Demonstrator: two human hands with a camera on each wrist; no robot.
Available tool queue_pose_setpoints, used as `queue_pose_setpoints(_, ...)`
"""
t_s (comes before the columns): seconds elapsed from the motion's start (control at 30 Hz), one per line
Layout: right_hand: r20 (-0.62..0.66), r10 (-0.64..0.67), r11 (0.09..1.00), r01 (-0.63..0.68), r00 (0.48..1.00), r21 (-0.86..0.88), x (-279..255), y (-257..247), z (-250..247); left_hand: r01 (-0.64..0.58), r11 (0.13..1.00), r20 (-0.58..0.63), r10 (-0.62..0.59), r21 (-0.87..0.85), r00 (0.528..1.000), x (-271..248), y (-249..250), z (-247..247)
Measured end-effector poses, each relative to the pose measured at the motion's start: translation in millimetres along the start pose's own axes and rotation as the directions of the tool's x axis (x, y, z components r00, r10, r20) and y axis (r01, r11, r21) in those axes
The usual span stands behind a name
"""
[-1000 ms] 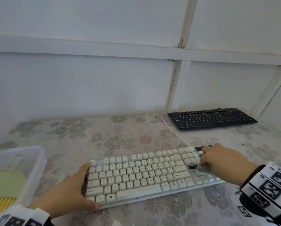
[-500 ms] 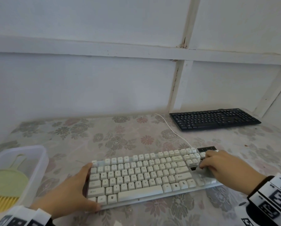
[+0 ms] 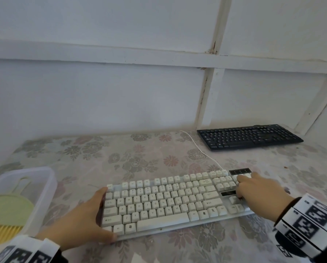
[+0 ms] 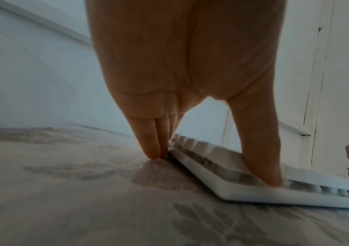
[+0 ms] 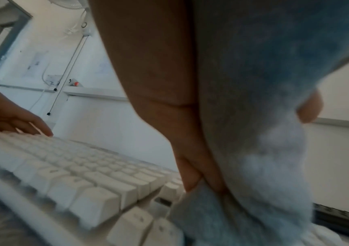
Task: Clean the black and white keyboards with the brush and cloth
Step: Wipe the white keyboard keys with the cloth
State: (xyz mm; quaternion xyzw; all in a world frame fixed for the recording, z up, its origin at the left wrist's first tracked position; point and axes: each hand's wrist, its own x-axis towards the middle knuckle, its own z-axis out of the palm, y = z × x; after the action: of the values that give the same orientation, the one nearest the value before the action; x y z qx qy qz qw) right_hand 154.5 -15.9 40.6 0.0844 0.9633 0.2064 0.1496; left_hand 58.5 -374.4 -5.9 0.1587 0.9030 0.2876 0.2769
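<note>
The white keyboard (image 3: 158,202) lies slantwise on the floral table in front of me. My left hand (image 3: 94,215) braces its left end: straight fingers (image 4: 152,146) touch the table beside the edge, and the thumb (image 4: 260,158) presses on the front row. My right hand (image 3: 253,190) lies over the number pad and grips a grey-blue cloth (image 5: 253,149) bunched in the palm and pressed on the keys. The black keyboard (image 3: 249,136) lies at the back right by the wall. A green brush (image 3: 5,211) with yellow bristles lies in a box at the left.
The brush's translucent plastic box (image 3: 45,179) stands at the table's left edge. The white keyboard's cable (image 3: 202,150) runs back towards the wall. A white panelled wall closes off the table's far side and right side.
My right hand has slid the cloth a little towards the back of the number pad. The left hand and the white keyboard stay where they were.
</note>
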Motion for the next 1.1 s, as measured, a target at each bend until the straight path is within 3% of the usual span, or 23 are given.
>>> queue_pose_setpoints(0.17,-0.086,0.052,0.991,-0.041,0.995,0.125,3.9,19.6,-2.9,0.029,1.000,0.005,-0.029,0.008,1.000,-0.5,-0.2,-1.5)
queue_pose_setpoints(0.3,-0.159,-0.003,0.962,0.047,0.987,0.270,0.5,32.9,18.5,0.022,1.000,0.013,-0.021,-0.005,1.000,0.3,-1.1,-1.6)
queue_pose_setpoints(0.47,-0.165,0.059,0.923,0.008,0.985,0.384,-4.8,48.2,44.7,0.022,1.000,0.022,-0.022,-0.018,1.000,1.9,-2.9,-1.8)
queue_pose_setpoints(0.77,-0.150,0.179,0.919,-0.111,0.972,0.378,1.1,61.5,50.3,0.024,0.999,0.015,-0.025,0.021,1.000,0.1,0.1,-1.6)
queue_pose_setpoints(0.93,-0.119,0.132,0.831,-0.044,0.984,0.555,-9.2,48.2,47.2,0.022,1.000,0.003,-0.022,0.015,1.000,-0.5,1.3,-1.8)
queue_pose_setpoints(1.03,-0.092,0.240,0.802,-0.144,0.966,0.580,-11.3,53.8,54.6,0.015,0.999,-0.011,-0.014,0.036,1.000,-2.1,1.0,-0.8)
queue_pose_setpoints(1.1,-0.112,0.203,0.798,-0.098,0.973,0.594,-14.0,48.0,43.1,0.018,0.998,-0.012,-0.017,0.056,1.000,-2.6,1.0,-0.4)
